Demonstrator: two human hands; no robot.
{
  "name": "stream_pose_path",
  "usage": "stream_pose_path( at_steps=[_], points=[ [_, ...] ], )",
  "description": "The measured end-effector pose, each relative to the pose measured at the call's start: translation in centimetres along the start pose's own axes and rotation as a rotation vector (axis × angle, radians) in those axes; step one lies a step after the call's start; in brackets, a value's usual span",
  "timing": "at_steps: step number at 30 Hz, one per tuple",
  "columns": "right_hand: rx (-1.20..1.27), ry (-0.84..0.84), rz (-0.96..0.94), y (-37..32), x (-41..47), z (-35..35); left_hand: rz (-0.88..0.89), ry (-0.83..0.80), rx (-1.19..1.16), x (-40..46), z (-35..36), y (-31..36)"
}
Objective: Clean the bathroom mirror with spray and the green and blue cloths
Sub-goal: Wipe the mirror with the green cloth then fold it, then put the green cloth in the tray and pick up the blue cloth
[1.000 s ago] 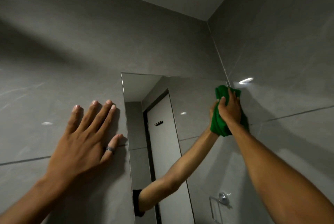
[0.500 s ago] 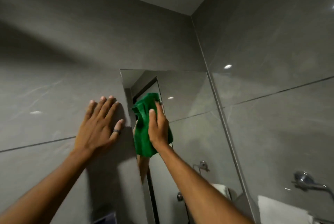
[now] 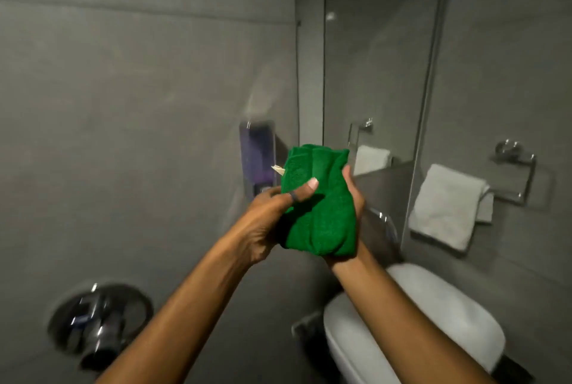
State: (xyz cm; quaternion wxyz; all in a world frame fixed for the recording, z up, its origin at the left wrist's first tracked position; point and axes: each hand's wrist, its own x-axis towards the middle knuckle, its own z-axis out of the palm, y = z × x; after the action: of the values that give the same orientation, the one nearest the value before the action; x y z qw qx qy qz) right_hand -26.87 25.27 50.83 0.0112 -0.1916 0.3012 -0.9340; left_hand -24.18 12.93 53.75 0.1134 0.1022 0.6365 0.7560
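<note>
L hand (image 3: 266, 222) + R hand (image 3: 349, 213): I'm closing both grips on bunched green cloth (image 3: 318, 207) | cloth sitting btwn my palms | mirror (image 3: 371, 58) beyond grip, white towel (image 3: 445, 204) to its right

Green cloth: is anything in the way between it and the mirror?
Nothing visible is. Both hands, left hand and right hand, hold the green cloth bunched up in front of the mirror, off the glass, with only open air between them.
</note>
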Motion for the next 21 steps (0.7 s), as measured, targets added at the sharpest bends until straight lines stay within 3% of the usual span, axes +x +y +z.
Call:
stream_pose_path(
  at_steps=[2,6,13,17,21],
  points=[
    [0.018,0.056,0.120,2.8,-2.8,-1.7,-0.126,-0.009,-0.023,-2.4,-1.7,-5.1],
    [-0.192,0.170,0.468,8.2,-8.1,-6.4,-0.323,0.101,-0.075,-7.5,-5.4,-15.9],
    [-0.685,0.310,0.862,21.7,-17.0,-16.2,-0.543,0.410,-0.220,-17.3,-8.9,-36.7],
    [-0.870,0.428,0.999,30.8,-23.6,-24.1,-0.695,0.602,-0.290,-22.3,-9.4,-48.5],
    [-0.958,0.408,1.057,38.5,-28.8,-31.8,-0.753,0.720,-0.289,-25.1,-10.7,-59.1]
  ],
)
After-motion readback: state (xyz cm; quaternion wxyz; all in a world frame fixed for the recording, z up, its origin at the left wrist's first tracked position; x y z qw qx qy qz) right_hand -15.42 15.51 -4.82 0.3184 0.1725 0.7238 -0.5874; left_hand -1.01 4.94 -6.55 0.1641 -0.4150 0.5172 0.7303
